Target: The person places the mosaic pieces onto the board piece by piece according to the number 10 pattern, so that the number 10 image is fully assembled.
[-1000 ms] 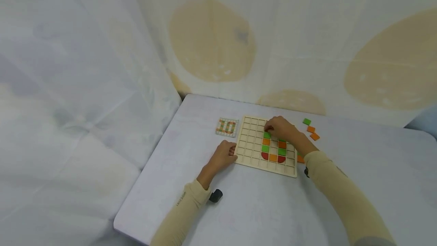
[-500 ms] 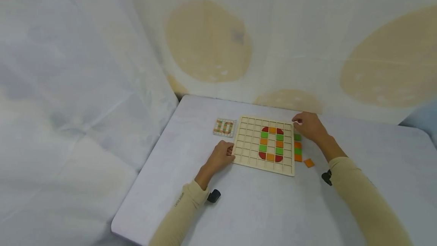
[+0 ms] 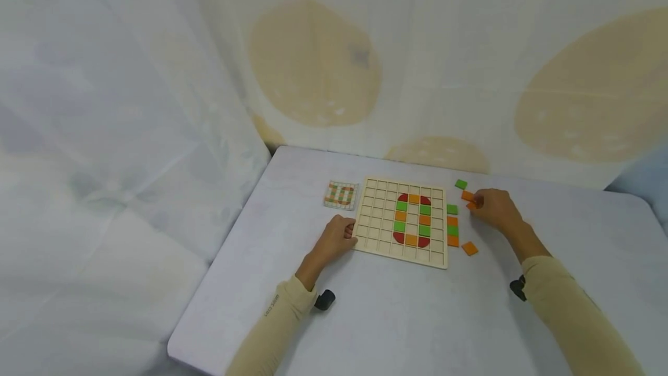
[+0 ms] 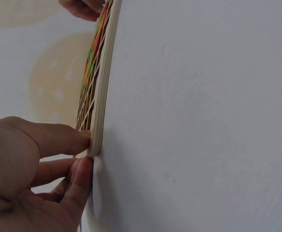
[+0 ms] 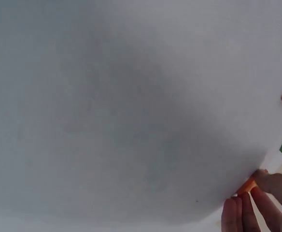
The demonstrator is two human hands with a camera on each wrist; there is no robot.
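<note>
The fingers [image 5: 264,186] of the right hand [image 3: 496,209] are curled together and pinch an orange tile [image 3: 468,196] that lies on the bench [image 3: 396,312] just off the far right corner of the wooden grid board [image 3: 381,231]; the right wrist view shows the fingertips closed on the tile's edge [image 5: 247,185]. Another orange tile seems to sit right against the fingers, but how many they touch cannot be told. A green tile [image 3: 461,184] lies just beyond, a little farther from the board.

The fingers [image 4: 59,140] of the left hand [image 3: 336,237] lie pressed together against the board's left edge, near its front corner, one fingertip on the rim and the rest tucked beneath against the bench; they brace the board rather than grip it.

On the board, toward its right half, red, orange and green tiles fill cells in a closed oval ring [image 3: 413,220]. Touching the board's right edge stands a short column of loose tiles [image 3: 452,225], green and orange in turn, and a single orange tile [image 3: 469,248] lies just to the right of that column's near end. To the left of the board's far corner lies a small pattern card [image 3: 341,195] showing "10". Pale draped cloth [image 3: 130,132] with tan round patches hangs beyond the bench.
</note>
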